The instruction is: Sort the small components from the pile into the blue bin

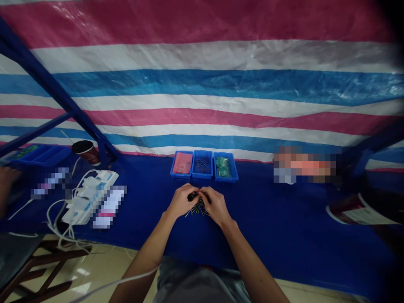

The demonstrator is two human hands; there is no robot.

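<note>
On a blue tabletop [271, 219], a small black part [192, 196] pinched above a loose heap

At the centre of the tabletop, the left hand [181, 201] and the right hand [216, 206] are pressed close together, their fingers curled in and meeting around the small black part. Both seem to pinch it, though the fingers hide most of it. Just below them, at 6 o'clock, lies the loose heap of slim dark parts with thin metallic legs, nearly touching the hands.

At 12 o'clock, three rectangular blue plastic bins stand side by side: the left bin [182, 164] holds a flat red packet, the middle bin [202, 164] holds slim dark parts, and the right bin [221, 166] holds green circuit boards. At 9 o'clock sits a white multi-socket power strip [90, 198] with white cables trailing over the table edge. At 10 o'clock stand a dark red paper cup [86, 152] and a shallow blue tray [41, 155]. At the far left edge, a co-worker's hand [8, 179] rests on the tabletop. At 3 o'clock lies a blurred object too obscured to name. A striped pink, white and blue tarpaulin [202, 84] hangs behind everything.
</note>
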